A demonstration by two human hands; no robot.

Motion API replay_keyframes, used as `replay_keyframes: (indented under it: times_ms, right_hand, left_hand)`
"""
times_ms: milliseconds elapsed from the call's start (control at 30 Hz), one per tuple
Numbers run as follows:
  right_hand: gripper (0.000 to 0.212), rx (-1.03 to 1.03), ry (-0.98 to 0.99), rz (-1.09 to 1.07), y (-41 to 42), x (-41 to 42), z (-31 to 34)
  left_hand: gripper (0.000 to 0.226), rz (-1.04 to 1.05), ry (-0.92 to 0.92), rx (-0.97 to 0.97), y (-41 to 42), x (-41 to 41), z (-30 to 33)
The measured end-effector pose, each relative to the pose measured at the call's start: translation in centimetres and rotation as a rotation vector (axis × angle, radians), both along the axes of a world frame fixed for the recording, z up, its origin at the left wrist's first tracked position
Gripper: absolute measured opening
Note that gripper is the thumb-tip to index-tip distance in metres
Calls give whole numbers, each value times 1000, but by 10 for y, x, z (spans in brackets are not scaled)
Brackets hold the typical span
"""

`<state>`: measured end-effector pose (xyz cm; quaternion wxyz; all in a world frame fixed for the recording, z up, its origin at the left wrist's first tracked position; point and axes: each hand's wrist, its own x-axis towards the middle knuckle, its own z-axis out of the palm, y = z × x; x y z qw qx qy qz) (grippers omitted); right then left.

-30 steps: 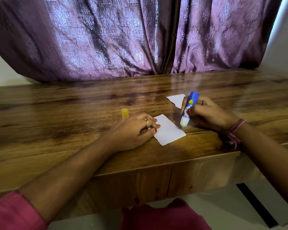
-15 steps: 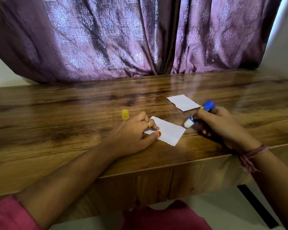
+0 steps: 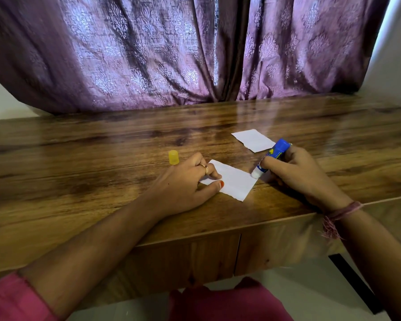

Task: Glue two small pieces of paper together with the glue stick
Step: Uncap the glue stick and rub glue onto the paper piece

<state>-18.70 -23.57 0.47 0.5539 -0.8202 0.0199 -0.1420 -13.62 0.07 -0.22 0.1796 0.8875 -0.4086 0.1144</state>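
Left hand (image 3: 185, 181) flat, right hand (image 3: 294, 172) clenched

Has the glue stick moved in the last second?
Yes. The glue stick in the right hand tipped over from near upright, and its white tip now meets the right corner of the near paper, away from the far paper.

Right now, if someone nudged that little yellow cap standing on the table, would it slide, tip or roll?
The yellow cap stands upright and alone on the glossy table, so a low nudge would probably slide it. It looks small and hollow, likely very light. Pushed near its top, it might tip over, and its round shape could then let it roll.
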Motion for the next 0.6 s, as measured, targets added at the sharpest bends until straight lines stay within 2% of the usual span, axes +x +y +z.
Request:
replay_keyframes:
  times_ms: [67, 167, 233, 333, 500, 600]
  right_hand:
    - [31, -85, -33, -18, 0, 1, -1]
    - [22, -171, -67, 36, 2, -2, 0]
    - [22, -158, -69, 42, 1, -1, -1]
    - [32, -142, -66, -7, -1, 2, -3]
    - [18, -163, -58, 37, -1, -2, -3]
    - [28, -147, -65, 17, -1, -1, -2]
  left_hand:
    - [35, -1, -3, -1, 0, 0, 0]
    - [34, -3, 3, -13, 0, -1, 1]
    - [33, -4, 5, -15, 0, -1, 1]
    - [34, -8, 9, -5, -1, -1, 1]
    - [35, -4, 14, 2, 0, 1, 0]
    - [34, -13, 12, 0, 0, 0, 0]
